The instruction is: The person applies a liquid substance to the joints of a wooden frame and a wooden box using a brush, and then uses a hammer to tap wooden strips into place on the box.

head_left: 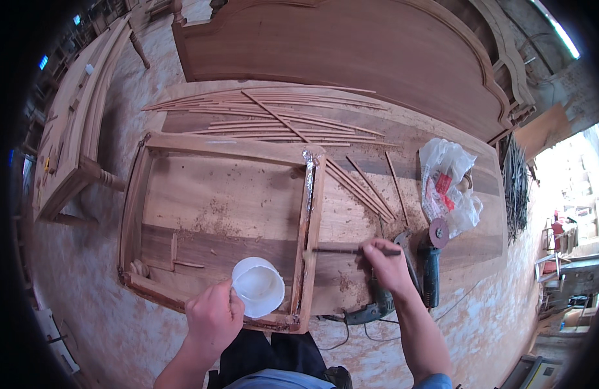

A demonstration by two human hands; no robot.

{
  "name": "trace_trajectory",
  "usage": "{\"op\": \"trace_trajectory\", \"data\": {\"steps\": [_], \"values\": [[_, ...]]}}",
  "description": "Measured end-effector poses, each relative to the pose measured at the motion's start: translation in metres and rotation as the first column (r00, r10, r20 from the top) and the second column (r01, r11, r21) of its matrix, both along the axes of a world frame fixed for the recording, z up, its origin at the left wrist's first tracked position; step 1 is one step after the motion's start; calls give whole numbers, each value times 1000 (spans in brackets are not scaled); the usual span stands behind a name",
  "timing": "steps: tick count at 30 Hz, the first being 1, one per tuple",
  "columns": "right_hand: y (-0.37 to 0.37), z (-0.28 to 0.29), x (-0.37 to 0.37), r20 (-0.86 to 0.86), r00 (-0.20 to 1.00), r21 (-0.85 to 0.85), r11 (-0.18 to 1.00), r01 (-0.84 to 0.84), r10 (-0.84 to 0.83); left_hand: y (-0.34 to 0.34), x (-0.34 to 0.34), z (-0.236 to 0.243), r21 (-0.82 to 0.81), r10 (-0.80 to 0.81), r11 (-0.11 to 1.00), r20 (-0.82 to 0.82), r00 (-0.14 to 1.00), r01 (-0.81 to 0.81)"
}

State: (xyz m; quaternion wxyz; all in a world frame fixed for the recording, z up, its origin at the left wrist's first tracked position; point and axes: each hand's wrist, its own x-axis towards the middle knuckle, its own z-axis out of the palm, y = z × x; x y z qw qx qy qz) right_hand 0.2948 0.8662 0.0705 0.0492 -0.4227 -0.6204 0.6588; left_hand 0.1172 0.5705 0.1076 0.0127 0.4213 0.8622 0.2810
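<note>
My left hand (212, 311) grips a white plastic cup (259, 285) with pale contents, held over the near part of a rectangular wooden frame (228, 149). My right hand (389, 266) is closed round a thin dark-handled tool (338, 249), perhaps a brush, whose tip reaches the frame's right rail (315, 220). A glossy substance shows along that rail and at its corners. The frame lies on a striped wooden board top (481, 246) scattered with shavings. Beside my right hand lie an angle grinder (432, 272) and a second green power tool (367, 314), with cords hanging below.
Many thin wooden strips (280, 123) lie behind the frame. A crumpled plastic bag (445, 188) sits at the right. A large carved wooden panel (338, 45) stands behind. At left is another wooden piece on turned legs (72, 155); dark bundled rods (516, 188) stand at right.
</note>
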Motion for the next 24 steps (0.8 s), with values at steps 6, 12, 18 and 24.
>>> {"op": "trace_trajectory", "data": {"steps": [6,12,18,24], "values": [[51,-9,-60,-147,985,57,994,94,-85,5,-7,0,13,13,1000,11,1000,-13],[77,-10,-96,-260,959,123,981,150,-114,8,-13,3,-14,33,999,-2,999,-33],[69,0,-86,-107,994,187,982,-12,33,16,-18,5,0,41,999,-4,999,-41],[36,15,-39,-61,961,150,954,-259,271,23,-21,5,20,54,998,30,998,-55]]}}
